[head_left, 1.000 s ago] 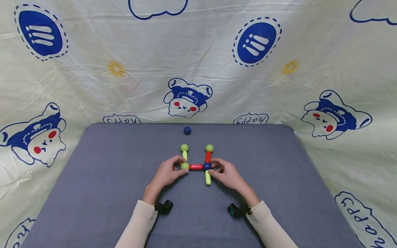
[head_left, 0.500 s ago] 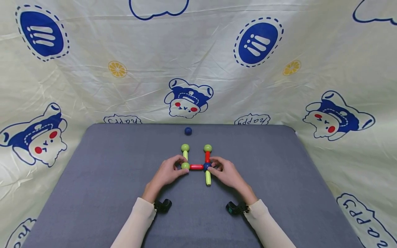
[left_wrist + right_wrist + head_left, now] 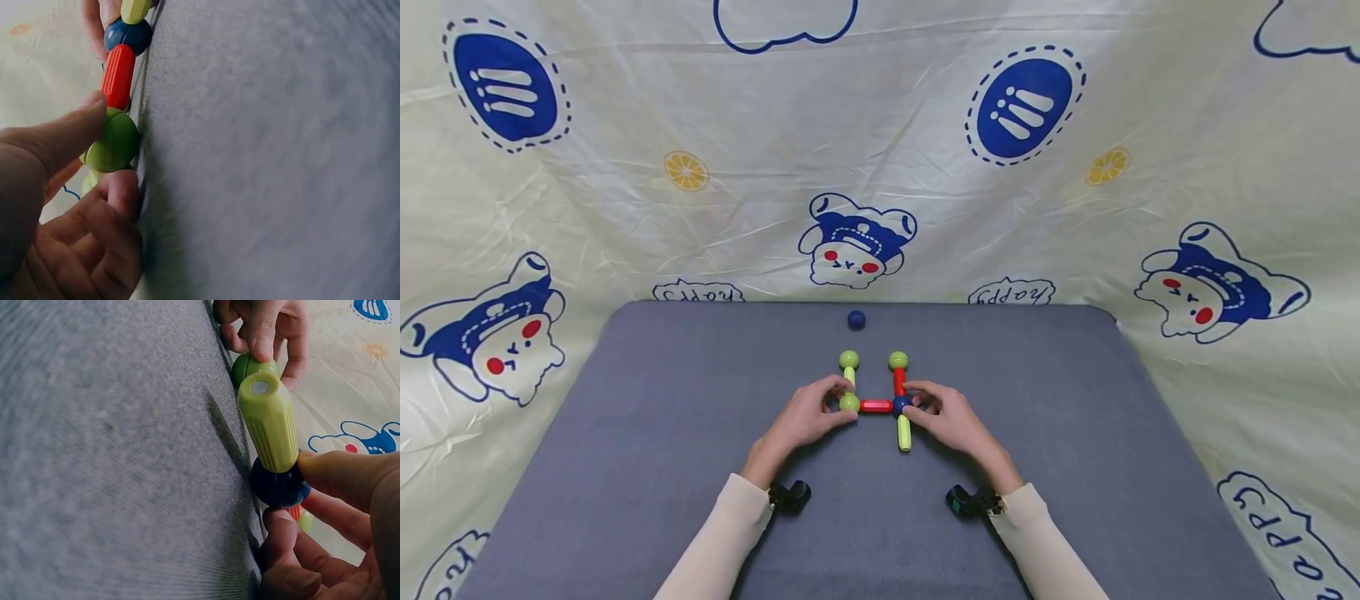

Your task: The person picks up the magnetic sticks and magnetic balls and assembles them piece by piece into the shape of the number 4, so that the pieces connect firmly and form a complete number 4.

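A figure of magnetic rods and balls lies between my hands on the grey table. My left hand [image 3: 808, 412] pinches its near green ball [image 3: 115, 142] between thumb and fingers. From that ball a red rod [image 3: 876, 406] runs right to a blue ball [image 3: 280, 482], which my right hand [image 3: 951, 419] pinches. A yellow-green rod [image 3: 269, 422] sticks out from the blue ball toward me, its end bare. Away from me, a second red rod [image 3: 899, 381] leads to a green ball [image 3: 898, 360]. On the left, another yellow-green rod [image 3: 849, 375] carries a far green ball [image 3: 848, 359].
A loose blue ball [image 3: 856, 320] sits near the far edge of the grey table [image 3: 700, 358]. Behind and around the table hangs a pale printed cloth [image 3: 880, 125]. A black camera is strapped to each wrist.
The far right green ball and its red rod have swung slightly left, now standing straighter off the blue ball. Both hands keep their grip on the same balls.
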`<state>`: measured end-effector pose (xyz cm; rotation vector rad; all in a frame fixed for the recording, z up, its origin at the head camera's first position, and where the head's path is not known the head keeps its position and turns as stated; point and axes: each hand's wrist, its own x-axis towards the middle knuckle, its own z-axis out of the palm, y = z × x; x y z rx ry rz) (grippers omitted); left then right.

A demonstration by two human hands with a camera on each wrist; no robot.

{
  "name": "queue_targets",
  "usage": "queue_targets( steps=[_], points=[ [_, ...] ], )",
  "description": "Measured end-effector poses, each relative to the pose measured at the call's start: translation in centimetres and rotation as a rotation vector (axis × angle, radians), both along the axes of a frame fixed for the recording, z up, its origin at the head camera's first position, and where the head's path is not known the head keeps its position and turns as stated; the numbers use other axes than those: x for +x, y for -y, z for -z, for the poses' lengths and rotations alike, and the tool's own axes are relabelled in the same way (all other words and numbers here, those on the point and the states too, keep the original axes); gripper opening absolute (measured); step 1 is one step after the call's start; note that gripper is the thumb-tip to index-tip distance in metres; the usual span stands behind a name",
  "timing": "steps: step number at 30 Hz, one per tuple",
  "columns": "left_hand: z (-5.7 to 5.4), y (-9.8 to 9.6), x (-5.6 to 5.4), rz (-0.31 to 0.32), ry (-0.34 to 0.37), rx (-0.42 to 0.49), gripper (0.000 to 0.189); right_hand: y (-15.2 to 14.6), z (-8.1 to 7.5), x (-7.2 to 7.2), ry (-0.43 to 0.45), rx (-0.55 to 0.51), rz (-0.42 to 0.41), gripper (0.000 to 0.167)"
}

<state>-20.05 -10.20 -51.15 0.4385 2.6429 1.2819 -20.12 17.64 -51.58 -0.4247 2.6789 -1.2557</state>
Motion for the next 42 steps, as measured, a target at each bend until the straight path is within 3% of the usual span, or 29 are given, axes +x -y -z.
queue_targets(
  steps=[7, 13, 19, 23, 33, 39, 42],
  points=[
    [-2.1, 0.9, -1.5, 0.04, 0.011, -0.092, 0.055, -0.1, 0.2, 0.0, 0.015, -0.009, -0.001, 0.04],
    [-4.3, 1.6, -4.0, 0.081, -0.05, -0.191, 0.055, -0.1, 0.3, -0.2, 0.021, -0.014, -0.001, 0.04],
    [-5.7, 1.7, -6.7, 0.155, -0.102, -0.176, 0.049, -0.3, 0.3, -0.2, 0.025, -0.017, 0.0, 0.04],
    [-5.5, 2.0, -8.6, 0.154, -0.118, -0.169, 0.049, -0.3, 0.3, -0.2, 0.028, -0.024, -0.002, 0.04],
    [-3.7, 1.9, -12.3, 0.057, -0.079, -0.061, 0.045, -0.5, 0.4, -0.1, 0.037, -0.043, -0.006, 0.039],
    [-2.5, 1.2, -13.8, -0.053, 0.023, 0.049, 0.045, -0.6, 0.5, -0.1, 0.035, -0.044, -0.013, 0.04],
    [-2.1, 0.8, -14.2, -0.074, 0.058, 0.082, 0.046, -0.5, 0.5, -0.2, 0.033, -0.047, -0.012, 0.04]
  ],
)
